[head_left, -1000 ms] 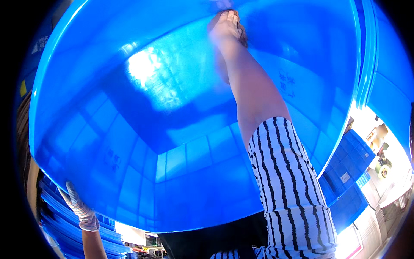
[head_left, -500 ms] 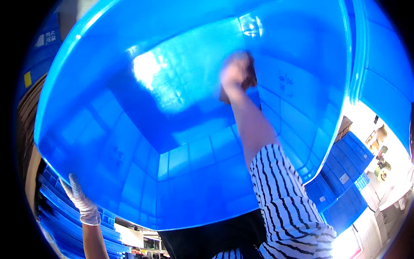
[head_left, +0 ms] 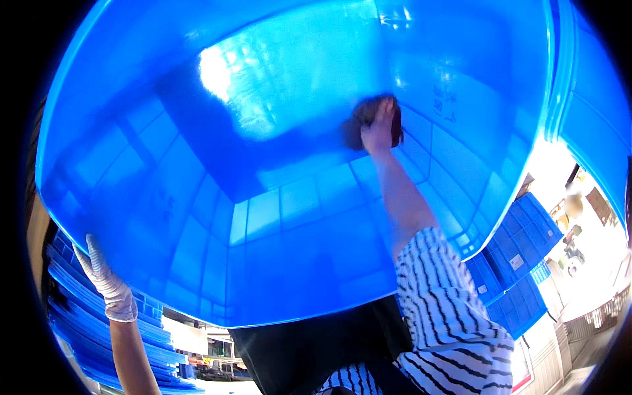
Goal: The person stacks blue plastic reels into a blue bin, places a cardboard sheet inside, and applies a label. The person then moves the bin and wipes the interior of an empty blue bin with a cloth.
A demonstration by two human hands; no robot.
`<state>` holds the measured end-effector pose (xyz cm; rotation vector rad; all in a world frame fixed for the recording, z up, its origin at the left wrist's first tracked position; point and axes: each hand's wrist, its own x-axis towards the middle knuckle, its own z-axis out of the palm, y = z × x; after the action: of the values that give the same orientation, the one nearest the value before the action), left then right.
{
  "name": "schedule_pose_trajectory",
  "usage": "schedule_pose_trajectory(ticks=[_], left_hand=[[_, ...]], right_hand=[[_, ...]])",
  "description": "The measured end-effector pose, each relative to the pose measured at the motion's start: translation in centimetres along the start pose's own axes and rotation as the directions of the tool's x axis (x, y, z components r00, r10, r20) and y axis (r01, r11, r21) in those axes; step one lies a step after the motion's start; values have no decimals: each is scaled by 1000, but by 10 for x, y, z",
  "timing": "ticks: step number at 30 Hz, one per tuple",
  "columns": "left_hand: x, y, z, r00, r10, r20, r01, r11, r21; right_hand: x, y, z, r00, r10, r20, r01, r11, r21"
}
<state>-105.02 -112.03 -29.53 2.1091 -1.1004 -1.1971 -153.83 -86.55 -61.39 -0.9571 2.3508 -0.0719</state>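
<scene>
A large blue plastic bin (head_left: 309, 263) fills most of the view, its open mouth tilted toward me. Deep inside it, my right hand (head_left: 378, 131) presses a dark brown cloth (head_left: 366, 112) where the bottom meets the right wall. The fingers lie over the bunched rag. My left hand (head_left: 105, 280), in a pale striped knit glove, grips the bin's rim at the lower left. Part of its grip is hidden by the wall. Black marks show on the right inner wall, and a bright glare lies on the bottom.
Stacked blue crates or lids (head_left: 105, 342) stand at the lower left, beneath the bin. More blue crates (head_left: 520, 243) are piled on the right. Another blue bin (head_left: 596, 112) sits close against the right side. Farther right, a blurred person (head_left: 574, 207) appears in the bright background.
My right hand and the cloth have slid along the bin's bottom toward the near right corner. The bin sits higher in view; my left hand stays on its rim.
</scene>
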Motion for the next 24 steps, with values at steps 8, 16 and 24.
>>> schedule_pose_trajectory(ticks=[8, 16, 24], left_hand=[[1, -1, -8, 999, 25, 30, -24, 1000, -13], [11, -24, -29, 985, 166, 48, -171, 977, 126], [17, -16, -2, 959, 234, 157, -262, 947, 185]], right_hand=[[-12, -1, 36, 788, 605, -110, -566, 784, 257], [22, -5, 21, 411, 912, 10, -882, 395, 258], [9, 46, 53, 447, 889, 95, -894, 447, 19]])
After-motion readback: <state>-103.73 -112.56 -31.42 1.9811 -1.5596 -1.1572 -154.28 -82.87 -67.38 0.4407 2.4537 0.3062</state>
